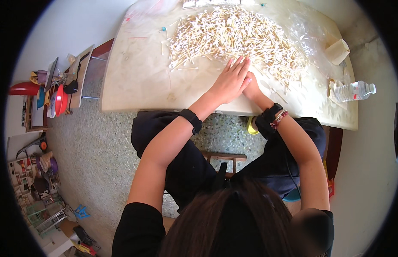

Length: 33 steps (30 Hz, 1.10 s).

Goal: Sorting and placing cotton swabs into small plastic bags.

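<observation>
A wide heap of cotton swabs (233,32) with white tips and pale sticks covers the far middle of the table. At its near edge my two hands meet. My left hand (229,81) has its fingers stretched out, pointing toward the heap, and lies against my right hand (252,89). The right hand's fingers are mostly hidden behind the left. Whether anything is between the palms cannot be seen. Loose swabs lie just beyond the fingertips and to the right of my right hand.
The pale table (139,85) has a clear plastic bag (154,8) at far left. On the right are crumpled clear plastic (306,32), a tan paper roll (337,52) and a water bottle (353,91) lying near the edge. A wooden stool (226,156) stands below, between my legs.
</observation>
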Available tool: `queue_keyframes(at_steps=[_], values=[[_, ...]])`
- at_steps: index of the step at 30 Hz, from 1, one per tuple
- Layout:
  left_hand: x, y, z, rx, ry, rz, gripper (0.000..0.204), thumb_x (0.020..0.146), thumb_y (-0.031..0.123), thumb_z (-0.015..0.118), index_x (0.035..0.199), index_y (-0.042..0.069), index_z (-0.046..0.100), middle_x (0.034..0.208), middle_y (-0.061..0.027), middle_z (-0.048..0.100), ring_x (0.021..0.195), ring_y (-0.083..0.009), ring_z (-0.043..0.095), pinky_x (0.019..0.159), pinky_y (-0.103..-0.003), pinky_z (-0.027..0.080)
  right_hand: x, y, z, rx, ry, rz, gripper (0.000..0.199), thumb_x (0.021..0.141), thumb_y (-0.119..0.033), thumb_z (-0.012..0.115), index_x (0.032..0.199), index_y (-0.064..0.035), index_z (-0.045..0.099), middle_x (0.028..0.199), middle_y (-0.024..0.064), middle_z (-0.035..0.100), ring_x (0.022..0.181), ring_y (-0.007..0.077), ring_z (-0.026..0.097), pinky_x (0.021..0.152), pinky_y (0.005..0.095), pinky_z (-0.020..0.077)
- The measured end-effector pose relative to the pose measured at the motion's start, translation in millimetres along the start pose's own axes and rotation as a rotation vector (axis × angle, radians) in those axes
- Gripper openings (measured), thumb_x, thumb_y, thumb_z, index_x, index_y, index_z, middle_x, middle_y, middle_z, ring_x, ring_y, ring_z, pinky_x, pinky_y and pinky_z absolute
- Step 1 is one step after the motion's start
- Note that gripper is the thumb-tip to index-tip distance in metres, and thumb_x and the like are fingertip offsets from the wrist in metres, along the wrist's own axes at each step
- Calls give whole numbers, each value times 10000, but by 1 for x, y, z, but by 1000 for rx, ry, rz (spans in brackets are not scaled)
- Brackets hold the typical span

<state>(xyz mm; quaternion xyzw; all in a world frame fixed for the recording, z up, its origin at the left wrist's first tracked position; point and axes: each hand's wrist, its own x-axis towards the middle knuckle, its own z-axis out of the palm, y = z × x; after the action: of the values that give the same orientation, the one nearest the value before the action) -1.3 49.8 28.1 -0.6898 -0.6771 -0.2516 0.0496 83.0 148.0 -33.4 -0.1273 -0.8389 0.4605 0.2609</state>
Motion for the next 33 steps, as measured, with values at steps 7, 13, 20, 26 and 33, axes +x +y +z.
queue_keyframes(at_steps=[7,13,20,26,33], values=[[-13,-13,-19,-609,-22,-316,266,858,72,587,1095,-48,579,989,-138,649,886,-236,647,756,-299,518,15,-36,-15,-124,-124,289,672,745,-105,615,1336,-52,302,790,207,628,735,371,613,669,409,490],[-25,-33,2,-965,31,-590,142,823,24,633,947,-45,632,853,-115,671,783,-143,660,688,-253,525,21,-61,-44,-102,-397,222,842,734,-53,670,1430,-124,202,1143,151,574,981,267,592,860,351,458],[-37,-44,9,-732,-62,-661,150,777,110,700,843,-11,641,804,-121,652,666,-145,631,608,-266,501,-4,-228,-187,-363,486,-93,304,881,-85,406,1132,-27,569,1162,96,580,1047,199,566,914,298,437],[-32,-26,3,-236,171,-327,124,780,162,644,838,55,619,812,-138,543,820,-307,535,733,-402,432,10,-261,-164,-177,641,-285,293,895,-126,398,1093,-19,585,1099,102,596,1002,193,576,871,300,456],[-35,-11,4,-227,27,-277,121,778,161,589,874,88,608,863,-119,553,864,-307,532,739,-417,442,29,-281,-142,-115,591,-400,289,896,-126,399,1090,-19,585,1086,99,596,989,189,574,863,299,456]])
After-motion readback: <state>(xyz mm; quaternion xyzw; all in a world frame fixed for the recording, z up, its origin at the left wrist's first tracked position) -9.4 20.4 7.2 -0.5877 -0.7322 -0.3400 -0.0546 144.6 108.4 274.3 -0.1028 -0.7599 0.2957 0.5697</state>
